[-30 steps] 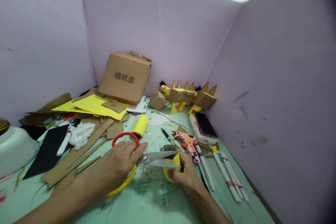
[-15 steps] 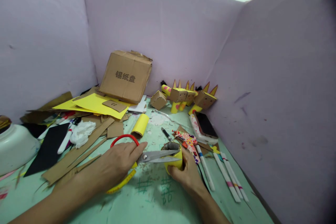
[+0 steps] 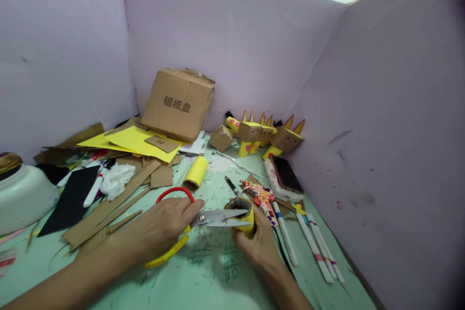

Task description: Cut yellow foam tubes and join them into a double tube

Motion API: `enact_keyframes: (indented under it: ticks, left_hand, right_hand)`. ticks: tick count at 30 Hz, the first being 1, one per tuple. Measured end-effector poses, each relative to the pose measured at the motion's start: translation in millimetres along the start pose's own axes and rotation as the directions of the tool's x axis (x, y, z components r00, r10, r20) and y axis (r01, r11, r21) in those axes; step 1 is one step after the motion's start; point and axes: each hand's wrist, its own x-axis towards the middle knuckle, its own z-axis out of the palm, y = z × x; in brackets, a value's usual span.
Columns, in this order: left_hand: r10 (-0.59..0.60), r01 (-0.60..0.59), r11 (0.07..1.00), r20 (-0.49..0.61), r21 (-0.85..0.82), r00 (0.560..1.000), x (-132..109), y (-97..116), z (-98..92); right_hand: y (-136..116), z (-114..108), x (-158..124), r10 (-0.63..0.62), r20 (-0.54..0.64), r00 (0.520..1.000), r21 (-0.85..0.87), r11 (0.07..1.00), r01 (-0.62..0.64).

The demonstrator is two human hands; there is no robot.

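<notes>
Scissors (image 3: 214,218) with red and yellow handles are gripped in my left hand (image 3: 165,225), their blades partly open. One blade lies across the rim of a yellow-covered cardboard tube (image 3: 244,223), the other along its near side. My right hand (image 3: 257,242) is closed round that tube and tilts its hollow end up towards the blades. Beyond the hands a second yellow tube (image 3: 196,173) lies on the green table (image 3: 181,290).
At the back leans a cardboard box (image 3: 178,104), near yellow-spotted cardboard animals (image 3: 250,131). Cardboard strips (image 3: 112,203), yellow sheets (image 3: 140,140) and black paper (image 3: 70,198) lie left. White markers (image 3: 285,232) and a phone (image 3: 286,173) lie right. Purple walls (image 3: 232,48) enclose the table.
The view has shifted slightly. The scissor blades have drawn closer together at the tube's rim, and the tube has tilted a little. Both hands keep their holds.
</notes>
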Motion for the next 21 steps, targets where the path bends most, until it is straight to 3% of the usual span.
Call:
enact_keyframes:
  ticks: [7, 12, 15, 19, 21]
  left_hand:
    - [-0.006, 0.006, 1.0, 0.063, -0.003, 0.998, -2, -1, -3.0]
    - [0.005, -0.004, 1.0, 0.037, -0.025, 0.999, -4, -9, -4.1]
    - [0.046, -0.046, 0.996, -0.004, -0.072, 0.999, -4, -14, -6.3]
    - [0.123, -0.122, 0.991, 0.024, -0.058, 0.992, -3, -14, -8.2]
    - [0.129, -0.127, 0.991, 0.039, -0.05, 0.991, -1, -13, -8.3]
  right_hand:
    - [4, -1, 0, -0.05, -0.026, 0.998, -0.037, 0.998, 0.049]
    - [-1, -6, 1, -0.057, 0.006, 0.998, -0.005, 0.998, 0.057]
    - [-7, -15, 3, 0.052, 0.127, 0.991, 0.038, 0.998, -0.057]
    - [-9, -21, 5, 0.13, 0.404, 0.905, 0.117, 0.974, -0.192]
    - [-8, -19, 5, 0.161, 0.428, 0.889, 0.09, 0.972, -0.219]
